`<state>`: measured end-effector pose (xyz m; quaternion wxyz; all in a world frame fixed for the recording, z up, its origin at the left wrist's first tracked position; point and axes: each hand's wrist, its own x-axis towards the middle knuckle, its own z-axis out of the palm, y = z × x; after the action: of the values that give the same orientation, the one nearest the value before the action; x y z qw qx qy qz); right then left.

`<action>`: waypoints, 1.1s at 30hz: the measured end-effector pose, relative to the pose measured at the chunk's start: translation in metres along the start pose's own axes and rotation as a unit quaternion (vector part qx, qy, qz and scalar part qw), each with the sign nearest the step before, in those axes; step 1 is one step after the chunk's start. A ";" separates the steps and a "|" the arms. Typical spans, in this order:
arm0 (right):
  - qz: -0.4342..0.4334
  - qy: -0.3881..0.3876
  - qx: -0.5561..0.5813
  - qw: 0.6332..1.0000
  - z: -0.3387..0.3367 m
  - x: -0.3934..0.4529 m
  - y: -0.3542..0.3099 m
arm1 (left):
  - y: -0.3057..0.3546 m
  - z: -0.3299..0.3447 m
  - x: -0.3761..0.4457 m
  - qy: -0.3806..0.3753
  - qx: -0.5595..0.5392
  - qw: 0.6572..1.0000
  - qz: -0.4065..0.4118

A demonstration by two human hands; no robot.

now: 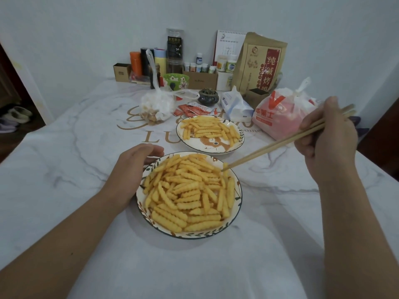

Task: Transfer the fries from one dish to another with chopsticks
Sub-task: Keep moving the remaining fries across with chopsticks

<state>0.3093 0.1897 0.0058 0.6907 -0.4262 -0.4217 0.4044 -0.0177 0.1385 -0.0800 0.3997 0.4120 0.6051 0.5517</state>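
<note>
I see crinkle-cut fries, golden yellow and ridged, heaped in the near dish at the frame's centre. A thinner layer lies in the far dish just above it. My right hand, at the right edge, grips the chopsticks, their tips touching fries at the near dish's upper right rim. My left hand rests with relaxed fingers against that dish's left rim.
</note>
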 end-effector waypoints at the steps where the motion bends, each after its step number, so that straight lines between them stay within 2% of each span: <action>1: -0.001 0.001 0.006 1.000 0.000 0.000 0.001 | 0.000 0.000 0.000 0.001 0.002 1.000 0.002; 6: 0.022 0.040 0.028 0.999 0.002 0.005 0.007 | 0.002 0.003 -0.003 0.002 0.036 0.999 0.012; 12: 0.062 0.007 0.076 0.995 0.006 0.002 0.012 | 0.009 0.007 -0.003 -0.023 0.002 0.999 -0.048; 15: 0.060 0.026 0.068 0.996 0.017 0.000 0.018 | 0.007 0.006 -0.002 -0.021 -0.020 0.998 -0.047; 20: 0.013 0.014 -0.090 0.996 0.042 0.022 -0.001 | 0.005 0.003 -0.001 -0.030 -0.030 0.998 -0.055; 25: -0.014 -0.037 -0.274 0.961 0.070 0.045 -0.010 | 0.004 -0.002 0.004 -0.040 -0.054 0.996 -0.063; 29: -0.008 -0.024 -0.308 0.951 0.075 0.051 -0.019 | 0.002 -0.001 0.005 -0.008 -0.072 0.997 -0.039; 33: -0.039 -0.015 -0.310 0.950 0.083 0.048 -0.020 | 0.000 0.000 0.003 -0.006 -0.049 0.999 -0.016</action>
<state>0.2514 0.2485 0.0587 0.5333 -0.5962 -0.5529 0.2333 -0.0191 0.1415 -0.0803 0.4322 0.3856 0.5813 0.5715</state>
